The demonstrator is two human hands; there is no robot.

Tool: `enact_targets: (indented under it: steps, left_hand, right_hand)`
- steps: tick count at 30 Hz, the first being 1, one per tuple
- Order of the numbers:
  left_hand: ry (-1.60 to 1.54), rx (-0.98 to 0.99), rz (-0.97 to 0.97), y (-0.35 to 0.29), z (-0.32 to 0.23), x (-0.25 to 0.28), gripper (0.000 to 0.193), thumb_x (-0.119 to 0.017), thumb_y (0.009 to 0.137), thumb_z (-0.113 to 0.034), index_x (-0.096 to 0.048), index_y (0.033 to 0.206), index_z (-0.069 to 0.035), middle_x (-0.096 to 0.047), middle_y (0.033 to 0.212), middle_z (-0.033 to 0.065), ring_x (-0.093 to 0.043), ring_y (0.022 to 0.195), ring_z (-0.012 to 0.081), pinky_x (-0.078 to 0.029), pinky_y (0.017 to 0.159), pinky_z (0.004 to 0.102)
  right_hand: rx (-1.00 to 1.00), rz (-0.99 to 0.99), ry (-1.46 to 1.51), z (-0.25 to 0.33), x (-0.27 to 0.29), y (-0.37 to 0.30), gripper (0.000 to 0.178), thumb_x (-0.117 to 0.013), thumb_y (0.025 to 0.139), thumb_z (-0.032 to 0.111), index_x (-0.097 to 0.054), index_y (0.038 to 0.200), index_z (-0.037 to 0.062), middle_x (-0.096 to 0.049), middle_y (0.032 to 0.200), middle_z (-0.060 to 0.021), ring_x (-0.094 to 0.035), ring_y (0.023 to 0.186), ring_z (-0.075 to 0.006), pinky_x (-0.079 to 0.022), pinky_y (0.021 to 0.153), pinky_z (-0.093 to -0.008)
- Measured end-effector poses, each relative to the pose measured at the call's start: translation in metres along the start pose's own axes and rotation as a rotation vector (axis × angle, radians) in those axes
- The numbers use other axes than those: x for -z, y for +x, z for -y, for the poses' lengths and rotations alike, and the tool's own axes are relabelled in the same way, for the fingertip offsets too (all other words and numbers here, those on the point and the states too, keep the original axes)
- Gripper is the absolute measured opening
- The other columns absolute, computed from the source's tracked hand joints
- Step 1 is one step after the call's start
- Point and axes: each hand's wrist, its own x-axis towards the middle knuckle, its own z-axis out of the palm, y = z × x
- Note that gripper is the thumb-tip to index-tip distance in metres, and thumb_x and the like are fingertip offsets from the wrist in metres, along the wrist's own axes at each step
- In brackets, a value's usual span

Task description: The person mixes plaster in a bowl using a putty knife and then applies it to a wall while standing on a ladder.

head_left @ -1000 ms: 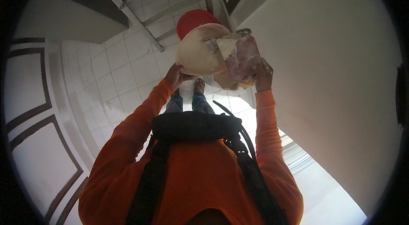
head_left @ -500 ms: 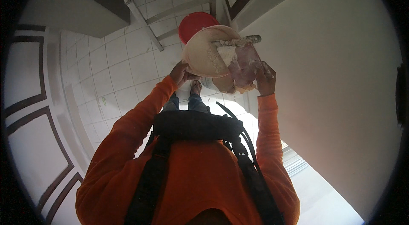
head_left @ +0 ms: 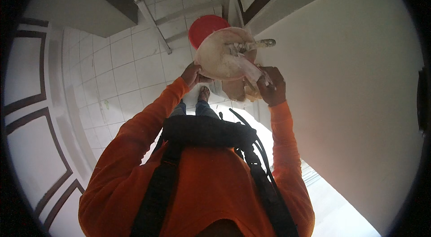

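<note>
My left hand is closed on the near left rim of a pale, round basin smeared with whitish material. A putty knife lies across the basin, its crusted handle sticking out past the right rim. My right hand grips a flat, pinkish piece coated in white; whether it is a stiff plate or a bag, I cannot tell. That piece slants into the basin, almost edge-on, its far end over the whitish material. Below the basin, a torn-looking brown piece shows in part.
Behind the basin a red round container stands on the white tiled floor. A whitish ladder stands at the far side. A pale wall rises close on my right; dark-trimmed panels line the left.
The pinkish piece has turned from its broad face to nearly edge-on and dipped into the basin. My right hand has shifted slightly left. The left hand still holds the rim.
</note>
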Motion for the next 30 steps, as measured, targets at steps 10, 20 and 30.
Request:
enact_targets:
  steps: [10, 20, 30]
  left_hand:
    - [-0.034, -0.112, 0.005, 0.017, 0.010, 0.003, 0.053, -0.038, 0.082, -0.013, -0.026, 0.132, -0.001, -0.049, 0.120, 0.0197, -0.059, 0.101, 0.0318, -0.053, 0.085, 0.0411]
    - [-0.046, -0.191, -0.037, 0.009, 0.017, 0.000, 0.056, -0.045, 0.081, -0.020, -0.030, 0.131, -0.003, -0.050, 0.119, 0.0197, -0.060, 0.098, 0.0312, -0.055, 0.081, 0.0425]
    - [-0.105, -0.175, -0.182, 0.001, 0.040, -0.021, 0.046, -0.039, 0.084, -0.019, -0.036, 0.127, -0.003, -0.058, 0.108, 0.0161, -0.064, 0.086, 0.0298, -0.056, 0.075, 0.0390]
  right_hand:
    - [0.309, -0.182, -0.198, -0.013, 0.005, -0.003, 0.025, -0.056, 0.074, 0.006, -0.059, 0.099, 0.0078, -0.062, 0.093, -0.0107, -0.057, 0.077, -0.0305, -0.049, 0.068, -0.0381]
    - [0.197, -0.340, -0.184, -0.038, -0.008, -0.036, 0.021, -0.053, 0.080, 0.011, -0.059, 0.098, 0.0023, -0.060, 0.087, -0.0162, -0.057, 0.077, -0.0352, -0.048, 0.068, -0.0386]
    - [0.115, -0.321, -0.038, -0.096, -0.004, -0.040, 0.019, -0.056, 0.082, 0.014, -0.058, 0.096, 0.0001, -0.060, 0.089, -0.0187, -0.060, 0.078, -0.0334, -0.048, 0.068, -0.0379]
